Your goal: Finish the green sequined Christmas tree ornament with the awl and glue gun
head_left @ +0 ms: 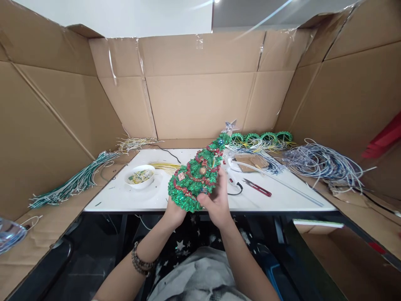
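1. Left hand (174, 213) under wide base of tree (196, 177), grip closed on it, fingers mostly hidden behind green foil.
2. Right hand (217, 200) on right side of tree, grip closed on it, thumb across lowest branches.
3. Tree held in air above near edge of counter (282, 200), about mid-way along, tilted with tip pointing away and right. Red garland and small ornaments on it, silver star (230, 125) just at tip.
4. Beaded bracelet (140, 263) on left wrist.
5. White bowl (140, 175) of yellow-green bits on counter, left of tree, apart from it.
6. Yellow strands (166, 167) just right of bowl, toward far edge.
7. Red-handled cutters (257, 187) flat on counter, near right hand; white tool (232, 180) with black cord between cutters and hand.
8. Row of green rings (263, 138) along far edge, right half.
9. Green-white wires (75, 179) on cardboard off left edge; grey wires (322, 165) off far right corner.
10. Cardboard walls (200, 104) on three sides.
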Available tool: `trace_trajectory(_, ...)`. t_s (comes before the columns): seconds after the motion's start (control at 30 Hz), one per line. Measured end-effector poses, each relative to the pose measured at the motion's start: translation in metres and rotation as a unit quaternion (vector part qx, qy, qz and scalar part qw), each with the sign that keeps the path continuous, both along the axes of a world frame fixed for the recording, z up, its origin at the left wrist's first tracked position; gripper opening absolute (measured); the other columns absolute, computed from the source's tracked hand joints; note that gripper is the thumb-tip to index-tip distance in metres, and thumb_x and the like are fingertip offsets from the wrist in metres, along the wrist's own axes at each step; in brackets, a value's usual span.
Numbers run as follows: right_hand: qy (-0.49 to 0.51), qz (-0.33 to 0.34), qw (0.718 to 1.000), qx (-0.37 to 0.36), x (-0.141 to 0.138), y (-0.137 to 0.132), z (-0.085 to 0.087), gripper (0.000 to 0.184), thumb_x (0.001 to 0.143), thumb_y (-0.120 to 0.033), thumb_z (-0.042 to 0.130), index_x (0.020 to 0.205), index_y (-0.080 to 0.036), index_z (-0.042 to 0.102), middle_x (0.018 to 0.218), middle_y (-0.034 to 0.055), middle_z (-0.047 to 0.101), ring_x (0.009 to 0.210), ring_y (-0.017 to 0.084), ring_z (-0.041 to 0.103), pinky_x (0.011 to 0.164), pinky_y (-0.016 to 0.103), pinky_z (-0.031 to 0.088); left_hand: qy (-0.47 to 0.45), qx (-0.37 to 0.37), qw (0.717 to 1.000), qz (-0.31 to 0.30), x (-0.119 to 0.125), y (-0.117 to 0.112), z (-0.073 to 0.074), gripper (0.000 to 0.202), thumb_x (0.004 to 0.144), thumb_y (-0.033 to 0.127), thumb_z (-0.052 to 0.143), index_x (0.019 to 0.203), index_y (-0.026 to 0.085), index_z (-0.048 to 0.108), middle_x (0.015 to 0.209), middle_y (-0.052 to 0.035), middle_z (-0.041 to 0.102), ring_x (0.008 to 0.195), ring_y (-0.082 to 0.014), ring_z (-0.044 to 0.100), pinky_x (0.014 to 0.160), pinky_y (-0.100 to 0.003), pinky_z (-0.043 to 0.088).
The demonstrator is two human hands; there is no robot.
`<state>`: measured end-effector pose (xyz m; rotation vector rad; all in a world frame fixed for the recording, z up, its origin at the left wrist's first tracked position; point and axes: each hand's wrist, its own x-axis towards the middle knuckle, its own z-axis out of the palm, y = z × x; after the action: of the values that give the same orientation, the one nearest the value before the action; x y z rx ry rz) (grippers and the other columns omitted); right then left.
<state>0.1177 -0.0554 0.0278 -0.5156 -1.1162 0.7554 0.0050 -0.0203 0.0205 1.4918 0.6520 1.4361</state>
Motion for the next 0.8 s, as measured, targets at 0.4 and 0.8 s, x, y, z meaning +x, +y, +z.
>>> trace_trajectory(0.4, -0.052, 0.056, 0.997, 0.004, 0.001, -0.001, 0.001, 0.076, 0.078, -0.033, 0.078, 0.142, -0.032, 0.038, 0.142, 0.007, 0.054, 0.13, 0.025, 0.054, 0.109, 0.043, 0.048, -0.101, -0.042, 0.993, -0.042, 0.008, -0.006, 0.021, 0.044, 0.075, 0.052, 0.077, 0.11, 0.026, 0.074, 0.121, -0.006, 0.073, 0.117, -0.0297, 0.066, 0.107, -0.047, 0.051)
trace_trajectory(0.8, -0.113, 0.065, 0.991, 0.001, 0.004, -0.008, 0.01, 0.073, 0.081, -0.033, 0.076, 0.142, -0.033, 0.036, 0.143, 0.006, 0.051, 0.127, 0.024, 0.054, 0.109, 0.043, 0.046, -0.1, -0.055, 0.993, -0.006, 0.008, -0.006, 0.027, 0.035, 0.072, 0.052, 0.078, 0.095, 0.025, 0.078, 0.104, -0.0052, 0.078, 0.103, -0.0295, 0.07, 0.093, -0.045, 0.059)
